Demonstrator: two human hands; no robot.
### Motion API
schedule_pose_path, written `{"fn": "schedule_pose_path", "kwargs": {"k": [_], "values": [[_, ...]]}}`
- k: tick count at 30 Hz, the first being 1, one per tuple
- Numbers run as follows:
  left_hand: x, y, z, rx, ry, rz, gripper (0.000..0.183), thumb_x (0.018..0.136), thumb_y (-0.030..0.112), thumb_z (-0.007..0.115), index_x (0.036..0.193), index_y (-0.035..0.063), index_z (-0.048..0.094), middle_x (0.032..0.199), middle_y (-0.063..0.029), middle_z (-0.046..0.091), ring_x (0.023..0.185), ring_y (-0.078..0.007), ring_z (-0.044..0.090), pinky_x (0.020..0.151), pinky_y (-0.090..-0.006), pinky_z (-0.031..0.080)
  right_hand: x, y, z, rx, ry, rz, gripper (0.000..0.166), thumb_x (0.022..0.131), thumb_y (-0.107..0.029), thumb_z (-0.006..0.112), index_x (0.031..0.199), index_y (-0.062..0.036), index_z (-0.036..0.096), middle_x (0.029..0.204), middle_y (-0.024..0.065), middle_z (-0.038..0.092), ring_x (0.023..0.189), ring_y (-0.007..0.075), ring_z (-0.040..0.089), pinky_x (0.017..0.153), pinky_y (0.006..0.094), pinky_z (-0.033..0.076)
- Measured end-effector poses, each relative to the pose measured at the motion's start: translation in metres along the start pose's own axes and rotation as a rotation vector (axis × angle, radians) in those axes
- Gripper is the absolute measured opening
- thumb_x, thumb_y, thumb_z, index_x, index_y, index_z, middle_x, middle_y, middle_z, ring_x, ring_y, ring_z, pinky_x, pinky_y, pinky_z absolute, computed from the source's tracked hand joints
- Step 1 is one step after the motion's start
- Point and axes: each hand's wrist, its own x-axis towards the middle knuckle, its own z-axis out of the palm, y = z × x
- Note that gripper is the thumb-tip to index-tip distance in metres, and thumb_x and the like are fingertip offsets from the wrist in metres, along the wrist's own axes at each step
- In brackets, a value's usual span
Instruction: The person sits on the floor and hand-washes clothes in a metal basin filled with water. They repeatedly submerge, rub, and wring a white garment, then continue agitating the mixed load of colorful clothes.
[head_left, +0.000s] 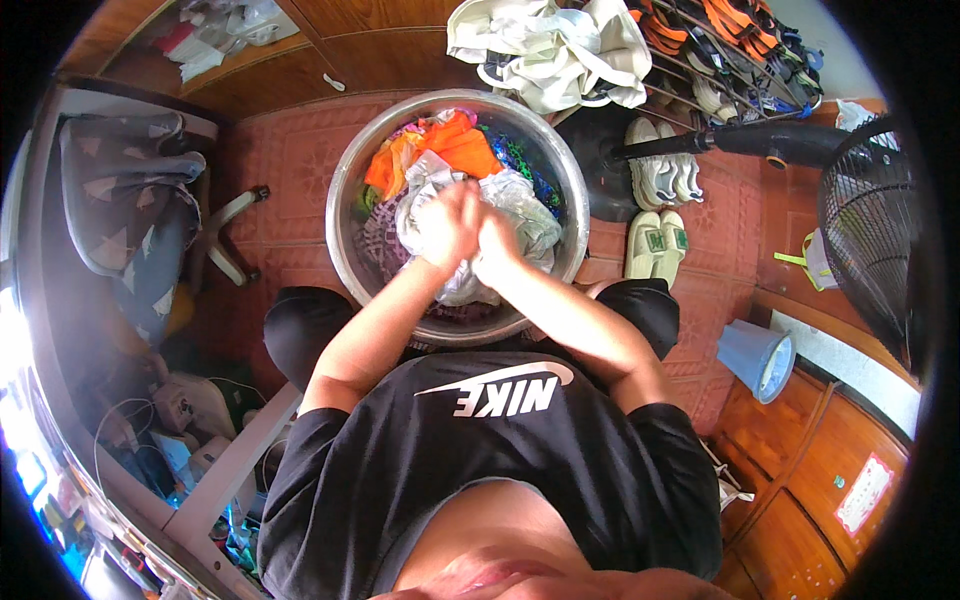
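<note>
A wide metal basin (342, 247) stands on the floor between the person's knees, heaped with clothes. My left hand (448, 229) and my right hand (493, 244) meet over its middle, closed on a crumpled pale grey-white garment (517, 196). Both hands are blurred, and their fingertips are hidden in the cloth or behind each other. Beyond them lies an orange cloth (459, 146). A dark patterned cloth (381, 238) shows at the left, and a blue and green printed one (519, 159) along the right wall of the basin.
White cloth items (555, 56) are piled beyond the basin, beside a shoe rack (720, 64). A black standing fan (862, 195) leans in from the right, near white sneakers (660, 165) and pale slippers (656, 244). A swivel chair (229, 232) and a blue bin (754, 360) flank me.
</note>
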Motion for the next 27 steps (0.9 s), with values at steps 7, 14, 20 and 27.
{"fn": "schedule_pose_path", "kwargs": {"k": [7, 14, 20, 27], "values": [[-0.029, 0.025, 0.006, 0.051, -0.103, 0.171, 0.025, 0.081, 0.022, 0.052, 0.063, 0.0049, 0.052, 0.057, -0.0176, 0.053, 0.051, -0.0344, 0.056, 0.049, -0.0419, 0.043, 0.032, -0.025, -0.031, -0.241, -0.236, -0.007, 0.026, 0.085, -0.032, 0.047, 0.079, -0.0085, 0.053, 0.074, 0.0026, 0.054, 0.069, 0.0131, 0.054, 0.065, 0.0288, 0.045], [-0.005, 0.007, 0.002, 0.108, -0.059, 0.027, 0.026, 0.085, 0.022, 0.047, 0.067, 0.0031, 0.052, 0.061, -0.0199, 0.053, 0.057, -0.0357, 0.056, 0.052, -0.0423, 0.043, -0.002, -0.020, -0.002, -0.055, -0.144, -0.050, 0.023, 0.087, -0.028, 0.047, 0.091, -0.0072, 0.058, 0.074, -0.0031, 0.051, 0.066, 0.0070, 0.046, 0.059, 0.0241, 0.039], [0.011, -0.008, -0.006, -0.150, 0.029, -0.208, 0.031, 0.085, 0.027, 0.051, 0.070, 0.0005, 0.053, 0.059, -0.0178, 0.052, 0.054, -0.0304, 0.052, 0.052, -0.0380, 0.040, 0.008, -0.030, -0.002, -0.482, -0.239, -0.156, 0.034, 0.090, -0.033, 0.044, 0.076, -0.0048, 0.054, 0.067, 0.0000, 0.050, 0.061, 0.0117, 0.047, 0.058, 0.0292, 0.040], [0.009, -0.044, -0.001, 0.602, -0.265, 0.122, 0.017, 0.080, 0.021, 0.052, 0.079, 0.0044, 0.053, 0.073, -0.0139, 0.058, 0.066, -0.0280, 0.060, 0.056, -0.0376, 0.046, 0.049, -0.014, -0.035, -1.697, -0.105, -0.748, 0.017, 0.082, -0.017, 0.047, 0.079, -0.0008, 0.052, 0.075, 0.0163, 0.058, 0.071, 0.0281, 0.060, 0.060, 0.0396, 0.047]]}}
